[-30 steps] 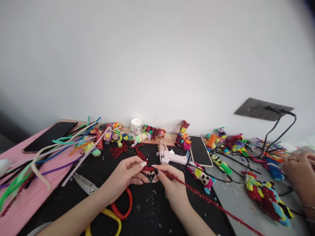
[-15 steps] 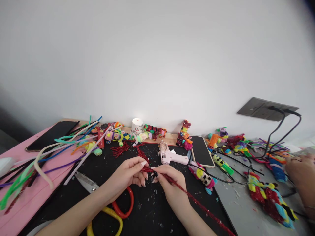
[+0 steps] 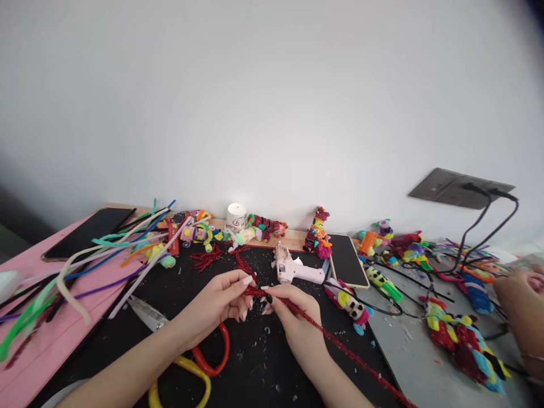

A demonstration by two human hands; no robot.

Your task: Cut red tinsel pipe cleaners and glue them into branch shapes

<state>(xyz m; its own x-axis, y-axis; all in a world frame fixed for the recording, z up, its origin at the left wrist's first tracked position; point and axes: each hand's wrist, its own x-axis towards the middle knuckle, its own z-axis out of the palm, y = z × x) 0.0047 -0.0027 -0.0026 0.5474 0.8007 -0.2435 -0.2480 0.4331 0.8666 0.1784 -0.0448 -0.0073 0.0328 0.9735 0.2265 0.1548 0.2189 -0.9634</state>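
Palms inward, my left hand (image 3: 221, 300) and right hand (image 3: 293, 317) both pinch the red pipe cleaner (image 3: 323, 335), its long axis trailing near-right from my fingertips.

The clearest lane I see is the bare black mat (image 3: 255, 368) between the two forearms, with only scraps on it. Left of the left hand (image 3: 221, 303) the scissors (image 3: 148, 317) lie close, with loose pipe cleaners (image 3: 85, 266) sprawled beyond. Ahead, the glue gun (image 3: 297, 273) blocks the way. From the right hand (image 3: 297, 323) the red glitter stem (image 3: 348, 354) slants across the near right. Past it a phone (image 3: 346, 260), figures (image 3: 463, 340), cables (image 3: 488, 191) and another person's hand (image 3: 521, 300) crowd the tabletop.
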